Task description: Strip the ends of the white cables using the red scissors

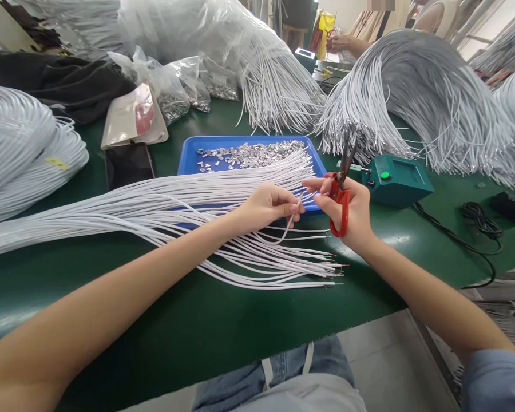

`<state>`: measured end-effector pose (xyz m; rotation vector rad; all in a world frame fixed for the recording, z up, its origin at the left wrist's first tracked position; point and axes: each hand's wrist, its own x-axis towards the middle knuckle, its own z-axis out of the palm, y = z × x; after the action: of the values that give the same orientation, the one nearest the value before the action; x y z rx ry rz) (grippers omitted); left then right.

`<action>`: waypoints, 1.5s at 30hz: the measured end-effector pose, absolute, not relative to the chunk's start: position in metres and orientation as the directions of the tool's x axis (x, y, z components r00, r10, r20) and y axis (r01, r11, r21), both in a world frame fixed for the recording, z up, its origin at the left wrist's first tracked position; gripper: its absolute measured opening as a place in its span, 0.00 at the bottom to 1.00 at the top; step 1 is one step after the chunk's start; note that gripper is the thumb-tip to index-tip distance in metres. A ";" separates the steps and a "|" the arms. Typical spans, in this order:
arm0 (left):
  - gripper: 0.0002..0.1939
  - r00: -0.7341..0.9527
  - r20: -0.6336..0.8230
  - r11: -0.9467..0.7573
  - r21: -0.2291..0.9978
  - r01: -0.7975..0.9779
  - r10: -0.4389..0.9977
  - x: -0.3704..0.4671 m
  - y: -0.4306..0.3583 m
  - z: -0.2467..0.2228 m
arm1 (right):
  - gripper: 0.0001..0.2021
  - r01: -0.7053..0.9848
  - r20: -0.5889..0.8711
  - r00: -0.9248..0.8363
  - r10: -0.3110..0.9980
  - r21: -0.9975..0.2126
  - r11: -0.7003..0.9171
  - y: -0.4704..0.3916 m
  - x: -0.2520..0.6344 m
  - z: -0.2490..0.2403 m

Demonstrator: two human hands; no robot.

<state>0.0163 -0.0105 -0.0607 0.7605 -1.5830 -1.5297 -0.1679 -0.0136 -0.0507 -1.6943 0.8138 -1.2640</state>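
Observation:
Between its thumb and fingers, my left hand [268, 209] pinches the end of one white cable [286, 229]. My right hand [354, 214] is closed round the red handles of the scissors [345, 214], whose dark blades point up and away; its thumb and forefinger reach towards the cable end. Under and behind my left hand lies a bundle of white cables [111, 200]. Some of its ends rest on a blue tray [189, 154] with small metal pieces [257, 153]; other ends, several with bare tips, fan out on the green table [163, 320] nearer me.
A green device [401, 180] with a black cord [455, 232] sits right of my right hand. Large grey cable bundles [433, 86] stand behind. At the left are a cable coil [26, 149], a dark phone [129, 165] and bags of metal parts [171, 91]. Another person's hand [347, 44] shows at the back.

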 end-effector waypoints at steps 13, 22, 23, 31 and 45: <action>0.10 -0.494 0.125 0.103 0.992 0.073 -0.860 0.015 -0.009 -0.057 | 0.07 -0.018 0.391 0.339 -0.856 -0.907 -0.421 -0.021 -0.164 -0.051; 0.09 -0.351 0.098 0.130 0.989 -0.070 -0.931 0.012 -0.008 -0.057 | 0.08 -0.031 0.401 0.316 -0.860 -0.902 -0.431 -0.022 -0.164 -0.050; 0.08 -0.337 0.094 0.129 0.988 -0.081 -0.937 0.012 -0.008 -0.057 | 0.08 -0.020 0.402 0.316 -0.859 -0.903 -0.430 -0.022 -0.163 -0.050; 0.10 -0.274 0.081 0.106 0.991 -0.080 -0.958 0.010 -0.008 -0.060 | 0.06 -0.059 0.447 0.185 -0.875 -0.884 -0.464 -0.030 -0.166 -0.054; 0.06 -0.423 0.298 0.465 0.801 -0.377 -0.856 0.010 -0.002 -0.067 | 0.12 -0.139 0.304 -0.159 -0.939 -0.949 -0.283 -0.078 -0.185 -0.066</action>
<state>0.0105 -0.0017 -0.0670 1.0233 -1.9983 -0.8537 -0.1847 -0.0776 -0.0661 -1.4291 1.2739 -1.5134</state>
